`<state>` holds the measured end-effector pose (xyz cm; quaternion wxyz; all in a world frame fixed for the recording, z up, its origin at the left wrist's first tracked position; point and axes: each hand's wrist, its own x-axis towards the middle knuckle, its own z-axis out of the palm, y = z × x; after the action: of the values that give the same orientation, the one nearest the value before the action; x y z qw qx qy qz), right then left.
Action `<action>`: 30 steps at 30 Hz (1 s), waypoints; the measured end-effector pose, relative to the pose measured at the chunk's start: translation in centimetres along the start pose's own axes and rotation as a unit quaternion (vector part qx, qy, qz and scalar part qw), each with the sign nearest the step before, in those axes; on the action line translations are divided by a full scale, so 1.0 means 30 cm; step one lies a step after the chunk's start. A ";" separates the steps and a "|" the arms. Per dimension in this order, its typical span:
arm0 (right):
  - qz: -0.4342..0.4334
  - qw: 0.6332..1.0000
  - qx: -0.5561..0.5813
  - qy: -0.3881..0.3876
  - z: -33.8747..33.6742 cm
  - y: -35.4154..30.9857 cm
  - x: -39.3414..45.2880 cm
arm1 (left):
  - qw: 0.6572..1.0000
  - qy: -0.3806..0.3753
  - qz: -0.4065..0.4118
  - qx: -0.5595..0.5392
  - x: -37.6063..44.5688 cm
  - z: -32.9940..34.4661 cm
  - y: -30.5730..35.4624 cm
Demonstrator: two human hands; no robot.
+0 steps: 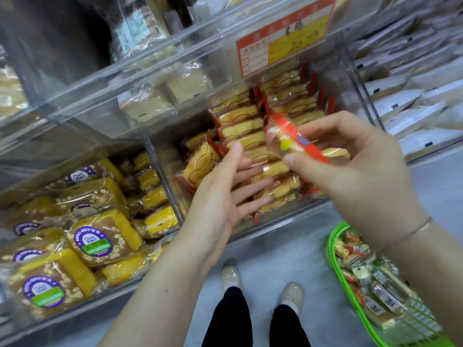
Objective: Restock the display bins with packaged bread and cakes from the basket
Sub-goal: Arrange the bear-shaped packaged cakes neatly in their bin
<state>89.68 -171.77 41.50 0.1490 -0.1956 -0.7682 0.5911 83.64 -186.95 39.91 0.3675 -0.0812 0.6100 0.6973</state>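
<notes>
bin (295, 216): clear acrylic, rows of wrapped cakes | basket (337, 232): green, low right | our left hand (225, 194): flat, fingers straight against the rows | our right hand (360, 159): pinching cake packet (293, 139) above bin | packet: red-edged film, likely light, soft, slippery; hold edges, don't squeeze

Basket (335, 236) right of bin (288, 214), on floor (263, 259).

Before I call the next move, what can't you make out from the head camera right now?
- Packet in right hand: blurred, print unreadable.
- Price tag: handwriting too blurred.
- Green basket: cut off by the frame edge and right forearm.
- Packets under left hand: hidden.
</notes>
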 end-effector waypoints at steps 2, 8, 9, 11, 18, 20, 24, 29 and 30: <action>-0.093 0.989 -0.105 -0.054 0.029 -0.003 -0.037 | 0.998 -0.047 0.003 -0.053 -0.010 0.007 0.018; -0.036 0.999 0.031 0.011 -0.011 -0.015 -0.031 | 0.998 -0.055 0.020 -0.038 -0.006 -0.021 0.017; 0.013 0.998 0.050 0.048 -0.030 -0.009 -0.013 | 0.997 -0.060 0.016 -0.044 -0.005 -0.026 0.013; 0.137 0.987 0.079 0.039 -0.055 0.015 0.018 | 0.996 -0.071 0.014 -0.052 -0.006 -0.031 0.008; 0.171 0.971 0.049 -0.160 -0.067 0.024 0.037 | 0.974 -0.095 0.082 0.189 -0.006 -0.040 0.011; 0.090 0.962 -0.137 -0.220 -0.077 0.038 0.042 | 0.940 -0.096 0.130 0.301 -0.009 -0.044 0.007; -0.018 0.909 -0.312 -0.275 -0.090 0.042 0.046 | 0.882 -0.115 0.150 0.432 -0.019 -0.064 -0.010; 0.003 0.924 -0.325 -0.202 -0.148 0.029 0.087 | 0.810 0.026 0.120 0.574 0.001 -0.124 -0.044; 0.004 0.923 -0.321 -0.211 -0.144 0.025 0.085 | 0.791 0.047 0.112 0.599 0.007 -0.124 -0.051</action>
<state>89.52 -166.72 41.89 -0.0896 -0.1068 -0.9296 0.3412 83.18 -190.28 37.66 0.2326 0.1918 0.9268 0.2238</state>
